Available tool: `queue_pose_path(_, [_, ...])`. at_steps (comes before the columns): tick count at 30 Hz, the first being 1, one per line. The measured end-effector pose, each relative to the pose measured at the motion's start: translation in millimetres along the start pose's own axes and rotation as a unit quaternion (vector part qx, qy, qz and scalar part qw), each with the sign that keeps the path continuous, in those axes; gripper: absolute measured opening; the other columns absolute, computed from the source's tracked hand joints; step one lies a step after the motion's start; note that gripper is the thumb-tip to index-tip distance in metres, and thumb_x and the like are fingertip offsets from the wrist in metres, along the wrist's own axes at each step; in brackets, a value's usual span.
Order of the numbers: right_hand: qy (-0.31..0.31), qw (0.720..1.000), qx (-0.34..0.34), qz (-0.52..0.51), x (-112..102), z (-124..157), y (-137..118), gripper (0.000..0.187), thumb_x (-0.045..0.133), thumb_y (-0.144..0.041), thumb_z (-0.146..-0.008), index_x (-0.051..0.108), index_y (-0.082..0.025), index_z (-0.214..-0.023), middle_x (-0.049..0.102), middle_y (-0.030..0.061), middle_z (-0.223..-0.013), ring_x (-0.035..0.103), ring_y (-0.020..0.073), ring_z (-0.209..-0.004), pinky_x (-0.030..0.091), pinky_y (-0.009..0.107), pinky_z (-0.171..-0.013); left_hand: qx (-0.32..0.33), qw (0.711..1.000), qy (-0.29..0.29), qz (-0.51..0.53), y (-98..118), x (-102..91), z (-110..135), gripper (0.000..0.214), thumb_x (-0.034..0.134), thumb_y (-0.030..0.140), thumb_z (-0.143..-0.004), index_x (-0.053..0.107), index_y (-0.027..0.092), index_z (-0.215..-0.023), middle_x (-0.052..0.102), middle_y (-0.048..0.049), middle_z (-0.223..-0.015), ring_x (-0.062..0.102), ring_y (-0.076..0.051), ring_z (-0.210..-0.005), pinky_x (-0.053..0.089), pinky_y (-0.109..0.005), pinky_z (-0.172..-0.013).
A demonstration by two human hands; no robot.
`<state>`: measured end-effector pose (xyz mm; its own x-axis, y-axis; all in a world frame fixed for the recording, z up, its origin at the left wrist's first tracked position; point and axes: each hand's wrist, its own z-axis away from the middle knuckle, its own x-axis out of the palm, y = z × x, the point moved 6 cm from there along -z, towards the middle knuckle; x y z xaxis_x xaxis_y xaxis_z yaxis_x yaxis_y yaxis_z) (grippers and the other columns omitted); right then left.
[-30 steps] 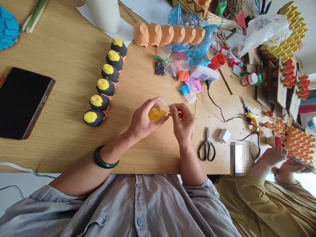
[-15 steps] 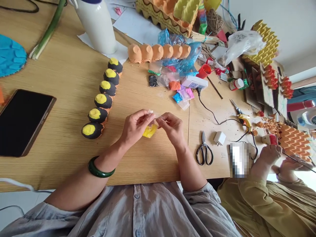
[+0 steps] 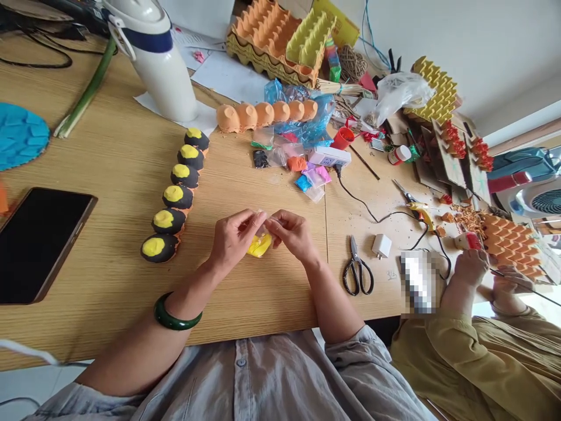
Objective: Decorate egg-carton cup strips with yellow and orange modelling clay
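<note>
Between my hands is a small clear plastic bag of yellow clay [image 3: 259, 245], hanging just over the table. My left hand [image 3: 234, 237] pinches the bag's top edge with thumb and fingers. Close beside it, my right hand [image 3: 290, 234] pinches the same top edge from the other side. To the left runs a row of egg-carton cups [image 3: 177, 197] covered in black with yellow patches on top. Farther back lies a strip of plain orange egg-carton cups [image 3: 265, 114]. Black-handled scissors [image 3: 358, 272] rest to the right of my right hand.
A phone [image 3: 44, 242] lies at left, a white thermos [image 3: 162, 76] behind. Clay packets [image 3: 313, 175] and a power strip [image 3: 329, 156] sit ahead. Right are a charger [image 3: 381, 246], a glue gun [image 3: 421, 213] with its cable, and another person's hands [image 3: 471, 266]. Egg trays [image 3: 263, 41] stand at the back.
The camera view has tilted up a little, showing more of the back of the table. Both hands stay on the bag, with the right fingers slightly more curled.
</note>
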<state>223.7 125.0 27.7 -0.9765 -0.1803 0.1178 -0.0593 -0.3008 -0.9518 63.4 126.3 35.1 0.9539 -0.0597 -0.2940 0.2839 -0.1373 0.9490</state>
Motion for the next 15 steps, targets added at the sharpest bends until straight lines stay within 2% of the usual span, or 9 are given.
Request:
queue_pose_path(3, [-0.021,1.000,0.007,-0.003,1.1,3.4,-3.5,0.061,0.101,-0.073,-0.075,0.068,-0.022,-0.077,0.059,-0.0092,-0.050,0.045,0.0060,-0.038,0.042,0.020,-0.036,-0.013,0.999,0.007,0.033,0.0,0.6,-0.3,0.040,0.069,0.052,-0.099,0.068,0.021,-0.074,0.067,0.0006,-0.064,0.059,-0.014,-0.060,0.047,-0.025,-0.061])
queue_pose_path(7, [-0.026,0.999,0.033,-0.003,-0.8,4.7,-3.6,0.065,0.102,-0.076,-0.071,0.072,-0.020,-0.080,0.062,-0.0068,-0.052,0.053,0.0079,-0.039,0.048,0.021,-0.038,-0.022,0.999,0.018,0.032,0.5,-0.9,-2.0,0.042,0.068,0.054,-0.098,0.066,0.021,-0.073,0.066,0.0006,-0.063,0.058,-0.013,-0.061,0.046,-0.025,-0.063])
queue_pose_path(10, [-0.038,0.999,0.019,0.009,-0.8,4.2,-6.4,0.067,0.098,-0.081,-0.074,0.073,-0.019,-0.080,0.062,-0.0067,-0.052,0.051,0.0072,-0.039,0.045,0.020,-0.037,-0.037,0.996,-0.019,0.073,-1.6,3.4,-4.4,0.044,0.072,0.061,-0.095,0.068,0.021,-0.076,0.071,-0.0009,-0.068,0.063,-0.016,-0.065,0.051,-0.026,-0.064])
queue_pose_path(12, [-0.050,0.998,0.022,0.018,-0.3,4.0,-6.4,0.067,0.098,-0.081,-0.074,0.072,-0.019,-0.078,0.061,-0.0066,-0.052,0.052,0.0072,-0.038,0.043,0.020,-0.036,-0.024,0.998,-0.030,0.057,-0.2,3.8,-5.9,0.045,0.070,0.060,-0.096,0.067,0.021,-0.074,0.068,0.0001,-0.066,0.060,-0.015,-0.064,0.048,-0.026,-0.063])
queue_pose_path(15, [-0.081,0.996,0.034,0.020,0.1,3.8,-5.2,0.066,0.098,-0.080,-0.075,0.072,-0.019,-0.078,0.065,-0.0050,-0.055,0.058,0.0088,-0.040,0.047,0.021,-0.040,-0.009,0.999,-0.018,0.028,1.7,0.6,-7.2,0.047,0.064,0.058,-0.100,0.064,0.021,-0.071,0.061,0.0017,-0.062,0.054,-0.014,-0.062,0.044,-0.025,-0.061])
